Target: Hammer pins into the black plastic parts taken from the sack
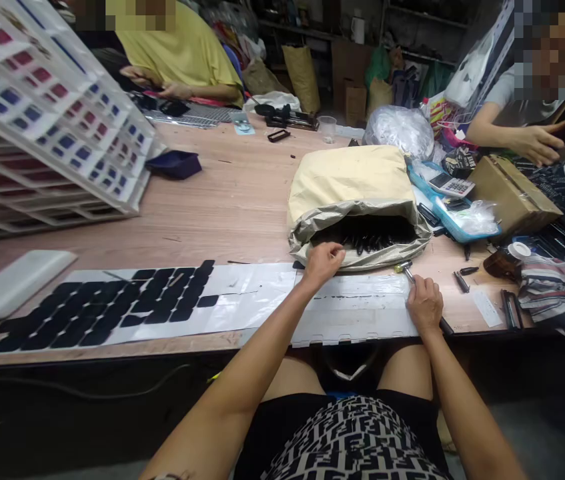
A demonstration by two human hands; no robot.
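My left hand (323,261) reaches to the mouth of a beige sack (352,187) lying on the wooden table (242,193); its fingers are curled at the black pieces (367,235) inside, and what they pinch is hidden. My right hand (425,303) is closed around a screwdriver (405,269), its black handle sticking out below the palm and its tip pointing up-left. Both hands hover over a white sheet (357,313) at the table's front edge. To the left lies a long white strip carrying several flat black pieces (112,307).
Stacked white trays (52,127) of red and blue parts lean at the left. A white slab (12,281) lies front left. Two other people sit at the far side. A blue tray with a calculator (455,187), a cardboard box (512,193) and clutter fill the right.
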